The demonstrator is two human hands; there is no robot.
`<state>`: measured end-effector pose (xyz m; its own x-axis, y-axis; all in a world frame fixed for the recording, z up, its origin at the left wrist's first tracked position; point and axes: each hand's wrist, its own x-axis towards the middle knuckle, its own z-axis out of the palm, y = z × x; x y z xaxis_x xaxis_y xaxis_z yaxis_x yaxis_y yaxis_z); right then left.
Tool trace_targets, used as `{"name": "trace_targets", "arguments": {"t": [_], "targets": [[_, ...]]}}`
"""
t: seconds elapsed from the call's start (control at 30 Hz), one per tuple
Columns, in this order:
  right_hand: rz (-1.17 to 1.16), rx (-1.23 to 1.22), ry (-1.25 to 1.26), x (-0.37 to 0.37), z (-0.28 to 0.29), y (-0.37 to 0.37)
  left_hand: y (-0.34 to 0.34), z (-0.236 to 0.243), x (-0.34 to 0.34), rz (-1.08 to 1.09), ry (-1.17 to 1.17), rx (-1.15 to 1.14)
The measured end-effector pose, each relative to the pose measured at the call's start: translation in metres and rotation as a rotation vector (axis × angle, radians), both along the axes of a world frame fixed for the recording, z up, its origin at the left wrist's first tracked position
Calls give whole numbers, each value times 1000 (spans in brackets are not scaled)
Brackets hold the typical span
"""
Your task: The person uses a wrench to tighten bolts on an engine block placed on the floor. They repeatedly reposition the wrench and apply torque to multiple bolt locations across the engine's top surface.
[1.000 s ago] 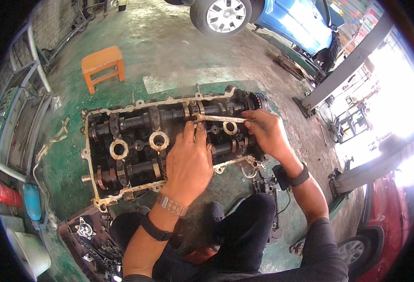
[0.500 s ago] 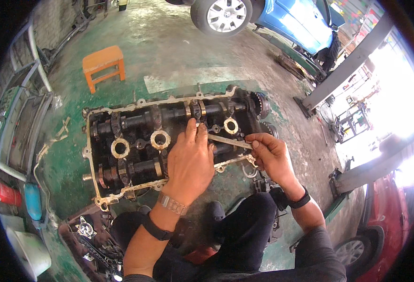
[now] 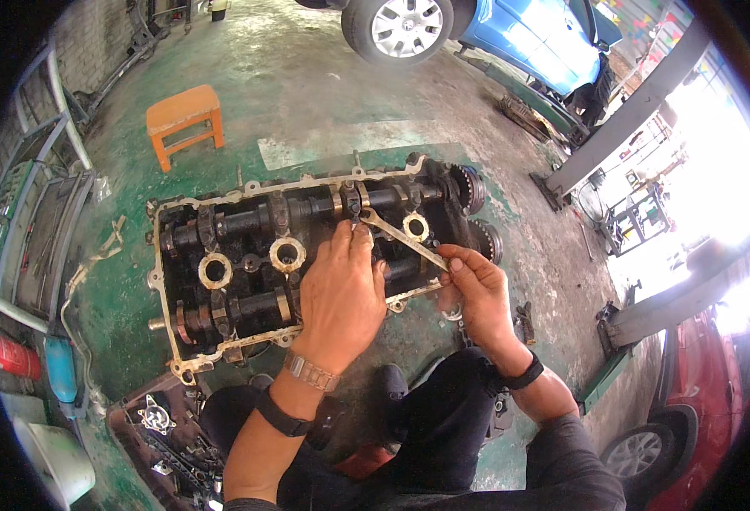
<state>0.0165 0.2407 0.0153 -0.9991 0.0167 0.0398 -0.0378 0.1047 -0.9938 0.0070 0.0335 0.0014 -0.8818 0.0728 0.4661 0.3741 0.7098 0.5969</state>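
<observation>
The cylinder head (image 3: 260,261) lies on the green floor (image 3: 128,294) in front of the person, long side across. The right hand (image 3: 479,294) is at the cylinder head's near right, its thumb and fingertips closed in a pinch on one end of the wrench (image 3: 405,239). The wrench slants over the right half of the cylinder head, its other end by the far camshaft (image 3: 251,219), just beside the left hand's fingertips. The left hand (image 3: 341,285) reaches over the middle of the cylinder head, fingers together and slightly bent, tips down among its parts; whether they grip anything cannot be told. At the cylinder head's right end stand two toothed gears (image 3: 474,189). Beyond its far left corner is an orange stool (image 3: 183,111); off its near left corner, a tray (image 3: 123,415) carries loose metal parts (image 3: 155,415). Well beyond the cylinder head's far side is a blue car (image 3: 520,38); well off to its near right, a red car (image 3: 705,400).
</observation>
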Motion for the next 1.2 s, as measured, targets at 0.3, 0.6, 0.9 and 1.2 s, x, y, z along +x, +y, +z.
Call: {"name": "trace_targets", "arguments": {"t": [0.3,0.6,0.9,1.2], "targets": [[98,36,-66,3,1,-11,-1,0,0,-6,42,-22],[206,33,-105,10,0,-17,0,1,0,-2,28,-6],[195,-13,-97,14,-5,-23,0,2,0,-5,4,0],[227,-34,-131,18,-4,-32,0,4,1,-8,-24,27]]}}
